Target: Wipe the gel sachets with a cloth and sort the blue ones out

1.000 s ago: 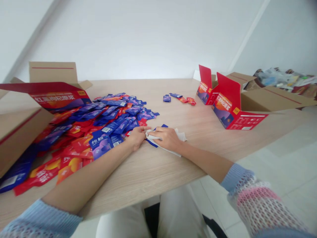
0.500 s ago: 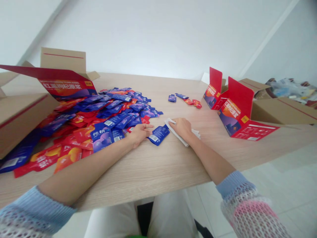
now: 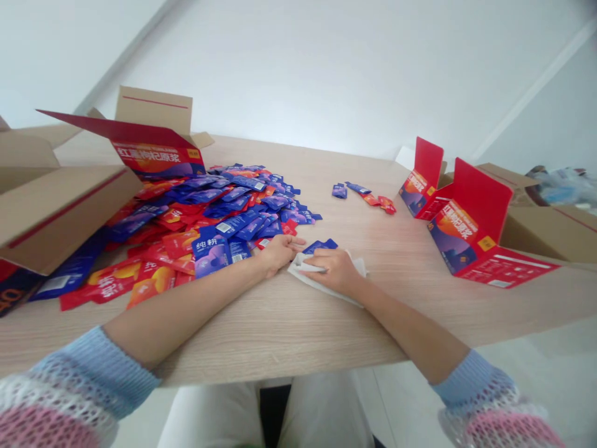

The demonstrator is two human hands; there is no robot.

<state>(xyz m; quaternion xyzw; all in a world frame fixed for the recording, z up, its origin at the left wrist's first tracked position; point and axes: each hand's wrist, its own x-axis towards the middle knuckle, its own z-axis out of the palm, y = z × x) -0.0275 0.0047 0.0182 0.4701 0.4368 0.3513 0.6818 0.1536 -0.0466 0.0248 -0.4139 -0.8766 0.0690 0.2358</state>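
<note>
Head view.

Item: right hand [image 3: 338, 272], clamped on a folded white cloth [image 3: 321, 287], palm down, wrist low, forearm slanting in from the right.

Item: left hand [image 3: 278, 255], palm side low on the bench [image 3: 233, 348], fingers reaching toward the right hand; whether they pinch anything, cannot tell. Forearm long across the near bench.

Item: blue pouch [image 3: 321, 246], one, between the hands and just beyond them, partly covered by cloth and right hand.

Item: heap of pouches [image 3: 237, 218], blue and red, many, loose, beside and beyond the left hand.

Item: small group, apart from the heap, beyond the right hand: two blue pouches [image 3: 339, 191] [image 3: 358, 188] and some red pouches [image 3: 387, 205], lying flat.

Item: open cartons, two red [image 3: 466, 236] [image 3: 420, 190], right of the right hand; contents, cannot tell. Further open cartons [image 3: 153, 155] [image 3: 69, 211], left of the left hand.
</note>
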